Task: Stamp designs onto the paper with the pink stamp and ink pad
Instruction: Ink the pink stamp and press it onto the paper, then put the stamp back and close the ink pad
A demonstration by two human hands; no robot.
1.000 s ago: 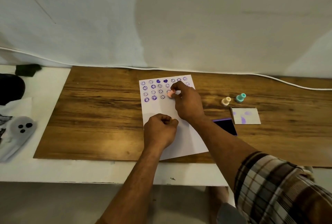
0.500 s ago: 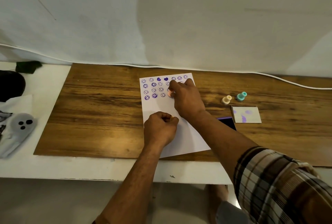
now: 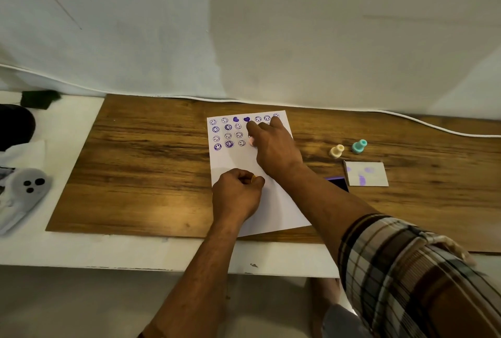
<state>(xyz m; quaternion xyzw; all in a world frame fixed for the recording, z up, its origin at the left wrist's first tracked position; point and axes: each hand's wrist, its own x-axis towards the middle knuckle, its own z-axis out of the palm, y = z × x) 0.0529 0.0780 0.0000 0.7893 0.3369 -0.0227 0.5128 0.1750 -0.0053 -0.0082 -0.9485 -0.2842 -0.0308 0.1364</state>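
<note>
A white sheet of paper [image 3: 235, 160] lies on the wooden board, its top rows filled with purple smiley and heart prints. My right hand [image 3: 273, 148] holds the small pink stamp [image 3: 253, 142] down against the paper at the right end of the fourth row; only a sliver of pink shows under the fingers. My left hand [image 3: 236, 194] rests as a fist on the lower part of the sheet, with a small yellowish thing pinched in its fingers. The dark purple ink pad [image 3: 339, 183] lies right of the paper, partly behind my right forearm.
A cream stamp [image 3: 336, 151] and a teal stamp [image 3: 359, 146] stand to the right on the wooden board [image 3: 141, 175]. The ink-stained pad lid [image 3: 366, 174] lies beside them. A grey face-shaped object [image 3: 25, 188] and dark things sit on the white table at left.
My right hand has lowered the pink stamp onto the paper and flattened over it, hiding most of it. The left fist has stayed put.
</note>
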